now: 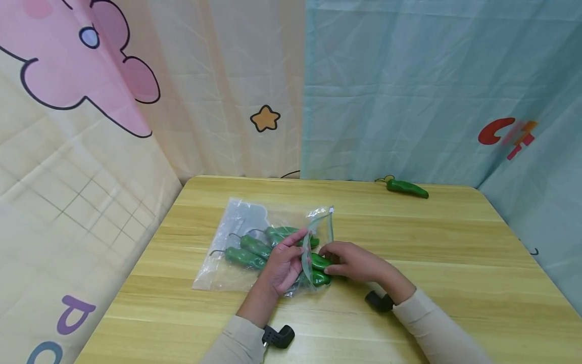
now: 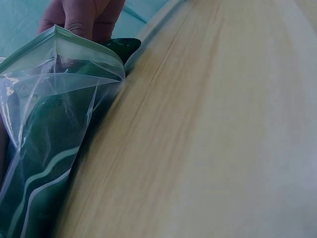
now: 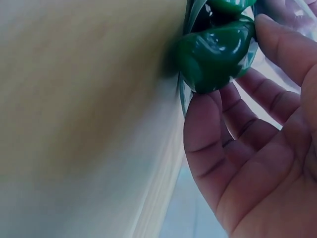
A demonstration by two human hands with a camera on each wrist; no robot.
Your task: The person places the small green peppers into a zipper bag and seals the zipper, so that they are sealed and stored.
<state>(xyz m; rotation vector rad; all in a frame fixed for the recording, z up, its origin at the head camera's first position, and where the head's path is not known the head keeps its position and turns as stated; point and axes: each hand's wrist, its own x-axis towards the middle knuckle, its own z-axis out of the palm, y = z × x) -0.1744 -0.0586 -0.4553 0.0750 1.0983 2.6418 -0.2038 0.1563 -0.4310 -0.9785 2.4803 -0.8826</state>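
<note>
A clear zip bag (image 1: 210, 275) lies on the table with its mouth toward the right. Several long green peppers (image 1: 243, 258) show through its plastic, stems to the left. My left hand (image 1: 284, 265) holds the bag near its mouth, thumb and index finger at the rim; its other fingers are partly hidden. At the opening, my right hand (image 1: 352, 260) grips the blunt end of a green pepper (image 3: 213, 57), thumb on one side and fingers on the other. In the left wrist view, the bag's green-edged rim (image 2: 89, 42) stands around a pepper tip (image 2: 124, 47).
Another green pepper (image 1: 408, 188) lies by itself near the table's back edge, right of the middle. The wooden table (image 1: 432, 227) is bordered by printed curtains (image 1: 395, 91) at the back and sides. A black wrist camera (image 1: 279, 337) sits at each cuff.
</note>
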